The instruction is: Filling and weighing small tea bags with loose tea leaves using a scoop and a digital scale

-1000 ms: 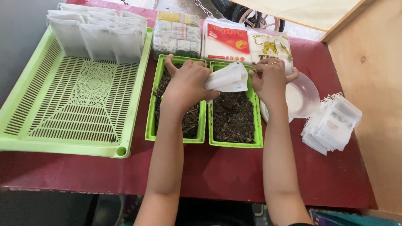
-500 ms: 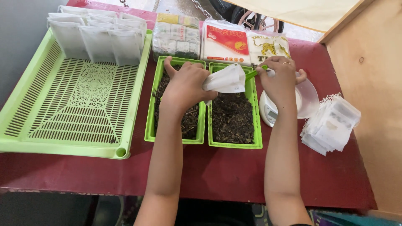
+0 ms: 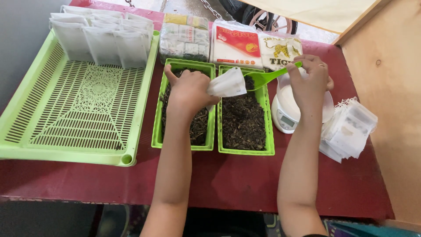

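Fingers of left hand (image 3: 189, 90) pinched shut on white filter bag (image 3: 227, 83), mouth turned toward 3 o'clock, above the two green trays of dry leaves (image 3: 243, 116). Right hand (image 3: 309, 79) closed round green scoop (image 3: 267, 77), bowl at the bag's mouth, touching or just short, hard to tell. Scale (image 3: 287, 116) half hidden beneath that wrist.

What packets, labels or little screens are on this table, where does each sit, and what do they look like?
Clear-wrapped packet: back edge, behind the left green tray; blocky, yellowish and pale.
Red packet: right of it; flat, red and white with an orange spot.
Cream packet: further right, by the scale; a tiger picture.
Scale display: small grey window on the white scale's front, under the right hand.
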